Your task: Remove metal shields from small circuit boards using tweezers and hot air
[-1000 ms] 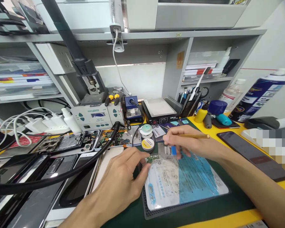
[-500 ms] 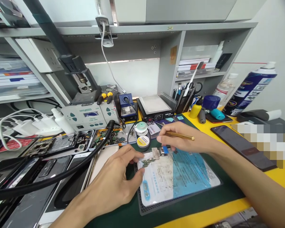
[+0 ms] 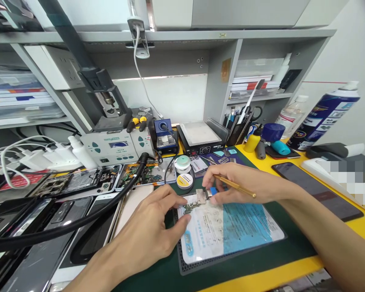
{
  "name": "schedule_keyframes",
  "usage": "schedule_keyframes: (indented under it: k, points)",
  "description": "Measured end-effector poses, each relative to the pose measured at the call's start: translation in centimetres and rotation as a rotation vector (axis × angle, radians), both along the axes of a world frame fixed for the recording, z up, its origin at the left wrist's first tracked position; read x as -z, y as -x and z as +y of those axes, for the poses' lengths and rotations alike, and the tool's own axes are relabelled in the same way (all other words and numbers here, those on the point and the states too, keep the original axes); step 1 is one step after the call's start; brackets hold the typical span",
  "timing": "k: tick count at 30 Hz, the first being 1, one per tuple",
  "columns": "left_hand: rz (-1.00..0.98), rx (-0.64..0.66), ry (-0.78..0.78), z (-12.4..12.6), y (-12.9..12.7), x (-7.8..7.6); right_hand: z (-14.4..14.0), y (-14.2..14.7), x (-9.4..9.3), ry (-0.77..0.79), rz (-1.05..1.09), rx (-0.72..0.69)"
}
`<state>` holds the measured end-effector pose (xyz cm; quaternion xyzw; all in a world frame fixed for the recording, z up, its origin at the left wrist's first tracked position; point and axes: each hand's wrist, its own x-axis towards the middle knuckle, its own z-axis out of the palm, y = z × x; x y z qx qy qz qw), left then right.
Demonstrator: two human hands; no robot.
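Note:
A small green circuit board (image 3: pixel 191 207) lies on a white-and-blue printed sheet (image 3: pixel 246 231). Beside it, fingers and thumb of my left hand (image 3: pixel 158 227) are spread, the index fingertip at the board's left end. My right hand (image 3: pixel 234 182) has a slim gold-coloured tool (image 3: pixel 239 187) lodged between its fingers, the tip hidden. The same hand's thumb and fingertips are at a small metallic piece with a blue tab (image 3: pixel 212 191), which joins a pale flat flex part (image 3: pixel 200 196) near the board.
Phones (image 3: pixel 88 235) and opened phone frames (image 3: pixel 91 180) crowd the left, crossed by a thick black hose (image 3: pixel 109 213). Behind my hands stand round tins (image 3: pixel 184 181) and a heating plate (image 3: pixel 200 136). A dark phone (image 3: pixel 316 190) lies right, near a spray can (image 3: pixel 324 115).
My right hand has turned, lowering its thumb and fingertips to the blue-tabbed piece; the gold tool slopes more steeply. The whole view has shifted slightly. My left hand stays beside the board.

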<state>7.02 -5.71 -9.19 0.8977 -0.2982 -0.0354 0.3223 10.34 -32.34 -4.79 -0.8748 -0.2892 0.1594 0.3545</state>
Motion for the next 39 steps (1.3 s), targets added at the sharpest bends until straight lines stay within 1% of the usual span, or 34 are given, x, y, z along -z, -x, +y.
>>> schedule_keyframes:
  k: [4,9,11,16,19,23,28,33,39]
  points:
    - [-0.013,-0.004,-0.005,0.0,0.1,0.1,0.3,0.0,0.3,-0.041,-0.032,0.003]
    - [0.008,-0.008,0.037,0.0,0.2,0.1,0.8,0.0,0.2,-0.145,-0.052,0.088]
    - [0.028,-0.027,0.086,-0.1,0.0,0.0,1.0,0.1,0.3,-0.198,-0.003,0.131]
    - [0.060,-0.120,0.240,-0.2,-0.3,-0.5,1.1,0.0,0.5,-0.316,0.164,0.217]
    - [0.171,-0.168,0.350,0.0,-0.3,-0.7,1.2,-0.1,0.4,-0.361,0.250,0.271]
    - [0.323,-0.197,0.461,0.1,-0.3,-0.7,1.4,-0.2,0.4,-0.440,0.392,0.343]
    - [0.426,-0.212,0.528,-0.2,-0.4,-0.6,1.4,-0.2,0.8,-0.503,0.466,0.339]
    - [0.504,-0.218,0.590,-0.4,-0.3,-0.7,1.6,-0.2,0.9,-0.506,0.486,0.327]
    - [0.571,-0.249,0.707,-0.7,-0.4,-1.2,1.4,-0.1,0.8,-0.553,0.518,0.251]
